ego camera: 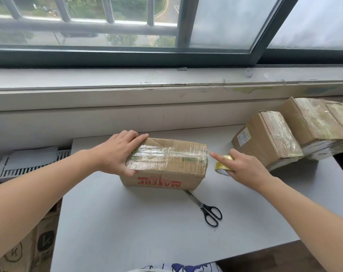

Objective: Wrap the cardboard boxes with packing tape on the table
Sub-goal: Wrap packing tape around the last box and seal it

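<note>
Both arms reach forward, the left hand (119, 152) pressing flat on the box (172, 169), the right hand (243, 166) gripping the tape (221, 166), forefinger straight.

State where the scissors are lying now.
In the head view, the scissors lie on the table right of centre, just nearer than the MAKEUP box.
</note>
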Demonstrator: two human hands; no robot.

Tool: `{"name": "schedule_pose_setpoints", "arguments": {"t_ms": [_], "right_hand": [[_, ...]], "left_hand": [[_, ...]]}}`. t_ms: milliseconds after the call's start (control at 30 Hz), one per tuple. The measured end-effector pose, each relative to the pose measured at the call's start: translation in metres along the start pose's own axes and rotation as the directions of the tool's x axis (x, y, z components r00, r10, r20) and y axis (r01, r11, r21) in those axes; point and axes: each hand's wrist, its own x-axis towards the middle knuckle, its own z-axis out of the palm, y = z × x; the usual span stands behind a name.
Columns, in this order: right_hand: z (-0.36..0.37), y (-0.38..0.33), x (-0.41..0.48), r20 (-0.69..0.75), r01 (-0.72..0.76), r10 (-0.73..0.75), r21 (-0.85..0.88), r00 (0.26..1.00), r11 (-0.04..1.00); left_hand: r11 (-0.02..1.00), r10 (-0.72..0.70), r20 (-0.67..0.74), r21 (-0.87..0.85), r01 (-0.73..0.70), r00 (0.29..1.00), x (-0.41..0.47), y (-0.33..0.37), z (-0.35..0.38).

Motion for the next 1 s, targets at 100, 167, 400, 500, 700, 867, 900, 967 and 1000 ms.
{"name": "schedule_pose_setpoints", "arguments": {"t_ms": [100, 167, 400, 500, 700, 867, 900, 967, 1000], "right_hand": [[0.013, -0.006, -0.003, -0.036, -0.019, 0.02, 0.024, 0.999, 1.0], [0.023, -0.015, -0.005, -0.059, -0.056, 0.059, 0.052, 0.996, 0.997], [0.041, -0.045, -0.003, -0.074, -0.18, 0.193, 0.158, 0.978, 0.971], [0.044, -0.047, -0.003, -0.103, -0.199, 0.212, 0.124, 0.972, 0.972], [0.046, -0.053, -0.003, -0.066, -0.251, 0.256, 0.076, 0.964, 0.965], [0.049, -0.055, -0.01, -0.054, -0.299, 0.31, 0.145, 0.949, 0.943], [0.05, -0.056, -0.01, -0.054, -0.311, 0.324, 0.174, 0.944, 0.934], [0.052, -0.056, -0.008, -0.042, -0.322, 0.339, 0.228, 0.94, 0.919], [0.053, -0.056, -0.007, -0.027, -0.32, 0.336, 0.242, 0.942, 0.916]], "left_hand": [[0.999, 0.003, 0.016, 0.036, -0.004, 1.0, 0.003, 0.0, -0.002], [0.995, 0.005, 0.028, 0.104, -0.007, 1.0, 0.003, 0.002, -0.001], [0.934, -0.049, 0.154, 0.358, -0.009, 0.987, 0.012, 0.04, -0.01], [0.948, 0.016, 0.112, 0.315, -0.05, 0.994, 0.033, 0.076, -0.003], [0.965, 0.136, 0.024, 0.224, -0.138, 0.99, 0.083, 0.147, 0.012], [0.957, 0.172, 0.021, 0.233, -0.172, 0.985, 0.102, 0.2, 0.013], [0.951, 0.195, 0.02, 0.24, -0.194, 0.981, 0.103, 0.207, 0.015], [0.954, 0.197, 0.019, 0.225, -0.196, 0.98, 0.104, 0.216, 0.016], [0.958, 0.191, 0.016, 0.217, -0.19, 0.982, 0.103, 0.216, 0.017]]}}
